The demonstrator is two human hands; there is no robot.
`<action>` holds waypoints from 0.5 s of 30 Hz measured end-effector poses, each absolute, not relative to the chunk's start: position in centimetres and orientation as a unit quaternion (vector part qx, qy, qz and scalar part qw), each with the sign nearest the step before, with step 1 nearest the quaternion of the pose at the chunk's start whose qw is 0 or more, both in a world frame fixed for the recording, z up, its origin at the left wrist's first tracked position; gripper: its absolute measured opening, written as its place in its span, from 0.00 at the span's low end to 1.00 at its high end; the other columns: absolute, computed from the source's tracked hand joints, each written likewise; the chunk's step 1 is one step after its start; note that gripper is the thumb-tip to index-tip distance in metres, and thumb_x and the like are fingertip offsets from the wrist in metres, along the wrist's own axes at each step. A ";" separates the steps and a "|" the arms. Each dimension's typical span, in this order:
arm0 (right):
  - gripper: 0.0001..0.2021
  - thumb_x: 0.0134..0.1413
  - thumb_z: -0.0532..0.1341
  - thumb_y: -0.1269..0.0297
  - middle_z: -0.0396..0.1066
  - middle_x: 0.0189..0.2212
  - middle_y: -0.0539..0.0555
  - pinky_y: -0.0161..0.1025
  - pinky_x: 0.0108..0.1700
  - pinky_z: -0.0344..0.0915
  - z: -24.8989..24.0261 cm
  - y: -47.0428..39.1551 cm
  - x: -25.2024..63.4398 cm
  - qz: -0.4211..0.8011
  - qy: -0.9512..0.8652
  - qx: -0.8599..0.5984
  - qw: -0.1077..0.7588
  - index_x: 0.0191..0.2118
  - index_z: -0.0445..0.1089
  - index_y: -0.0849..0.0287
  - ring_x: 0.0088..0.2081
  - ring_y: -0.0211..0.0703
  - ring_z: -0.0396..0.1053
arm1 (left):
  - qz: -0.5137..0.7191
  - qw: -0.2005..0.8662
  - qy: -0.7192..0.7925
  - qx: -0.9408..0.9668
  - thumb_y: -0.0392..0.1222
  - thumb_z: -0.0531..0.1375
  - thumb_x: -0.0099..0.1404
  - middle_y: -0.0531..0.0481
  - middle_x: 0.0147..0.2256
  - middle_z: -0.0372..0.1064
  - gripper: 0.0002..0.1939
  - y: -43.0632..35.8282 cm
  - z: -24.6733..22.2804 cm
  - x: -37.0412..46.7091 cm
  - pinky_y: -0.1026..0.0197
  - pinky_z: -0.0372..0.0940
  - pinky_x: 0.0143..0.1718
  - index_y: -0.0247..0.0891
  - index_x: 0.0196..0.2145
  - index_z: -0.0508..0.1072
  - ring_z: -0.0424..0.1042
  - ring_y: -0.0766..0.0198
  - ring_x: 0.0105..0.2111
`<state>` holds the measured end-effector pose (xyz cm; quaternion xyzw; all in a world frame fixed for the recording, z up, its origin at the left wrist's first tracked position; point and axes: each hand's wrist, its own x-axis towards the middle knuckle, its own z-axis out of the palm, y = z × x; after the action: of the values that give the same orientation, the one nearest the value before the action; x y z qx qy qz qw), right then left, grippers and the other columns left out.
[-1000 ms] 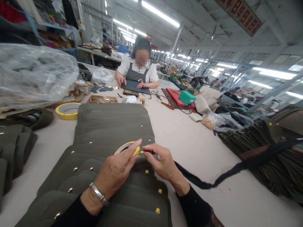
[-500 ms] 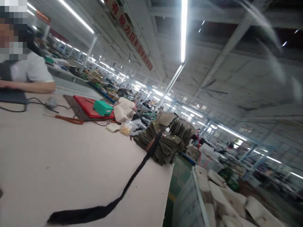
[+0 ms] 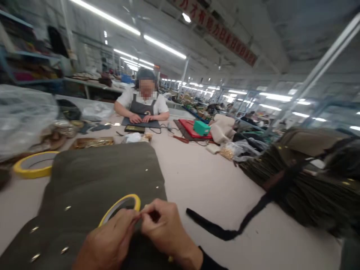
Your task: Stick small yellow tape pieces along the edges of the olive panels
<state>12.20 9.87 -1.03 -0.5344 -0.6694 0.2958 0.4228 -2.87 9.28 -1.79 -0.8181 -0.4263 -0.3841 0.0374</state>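
Okay, our left hand (image 3: 108, 239) clamps the tape (image 3: 137, 202) over the cloth (image 3: 107, 161); right hand (image 3: 167, 227) pinched together beside it, contents unclear. If our grip slackens, it could drop; hasty tugging could tear it crooked.

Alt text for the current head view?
Left hand holds a yellow tape roll while the right hand pinches beside it, over dark olive pieces with shiny studs; across the table, a co-worker's hands rest on a dark panel.
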 end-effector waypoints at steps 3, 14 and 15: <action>0.05 0.48 0.59 0.68 0.72 0.20 0.48 0.30 0.24 0.64 -0.2 10.3 12.9 0.378 -0.615 -0.535 0.439 0.28 0.73 0.59 0.22 0.36 0.69 | -0.409 0.052 -0.397 -0.820 0.36 0.48 0.72 0.51 0.29 0.71 0.12 8.3 -0.3 -3.0 0.67 0.64 0.31 0.39 0.36 0.70 0.72 0.69 0.28; 0.10 0.48 0.62 0.61 0.68 0.19 0.48 0.30 0.24 0.68 -1.9 17.2 18.4 0.447 -0.548 -0.594 0.383 0.31 0.71 0.64 0.19 0.33 0.68 | -0.110 -0.003 -0.574 -0.811 0.35 0.50 0.69 0.48 0.38 0.72 0.09 9.8 -0.7 -3.5 0.60 0.62 0.33 0.40 0.39 0.70 0.68 0.57 0.39; 0.09 0.49 0.62 0.62 0.68 0.19 0.48 0.29 0.22 0.67 -2.1 17.5 18.4 0.443 -0.554 -0.599 0.373 0.31 0.71 0.64 0.18 0.32 0.67 | -0.095 -0.015 -0.577 -0.811 0.34 0.50 0.69 0.48 0.38 0.71 0.09 9.8 -0.6 -3.5 0.59 0.62 0.33 0.40 0.40 0.70 0.68 0.57 0.40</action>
<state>18.36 17.47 -2.11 -0.5989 -0.5535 0.4426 0.3729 -3.47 9.81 -0.60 -0.8113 -0.5767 -0.0947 -0.0150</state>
